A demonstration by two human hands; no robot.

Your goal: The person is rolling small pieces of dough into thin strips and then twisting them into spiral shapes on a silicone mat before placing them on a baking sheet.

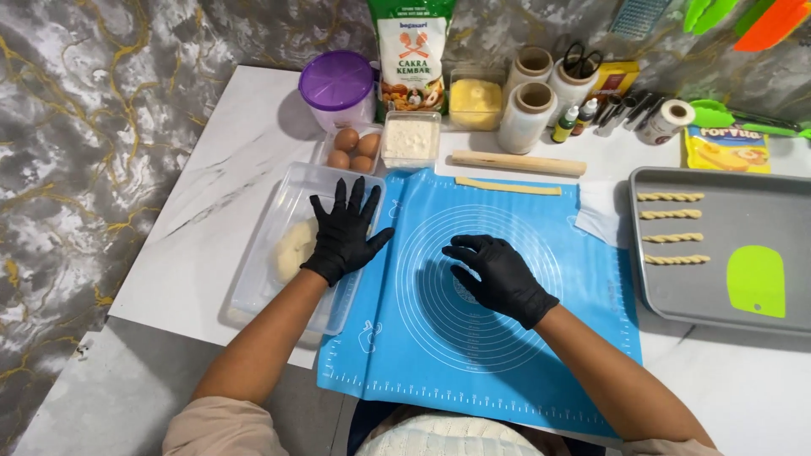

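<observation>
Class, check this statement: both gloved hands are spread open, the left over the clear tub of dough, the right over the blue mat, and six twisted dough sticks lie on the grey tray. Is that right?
Not quite. The head view shows four twisted dough sticks on the grey tray, not six. The rest holds: the left hand is spread over the clear tub of dough, the right hand over the blue mat.

Quantities in view: two gloved hands, the left hand and the right hand; one blue baking mat; one grey baking tray carrying four twisted dough sticks and one green scraper. At least three eggs show in one small container; one rolling pin and one flat dough strip are present. Also counted: three rolls of clear wrap, one purple-lidded tub, one flour bag and one clear box holding one dough lump.
</observation>
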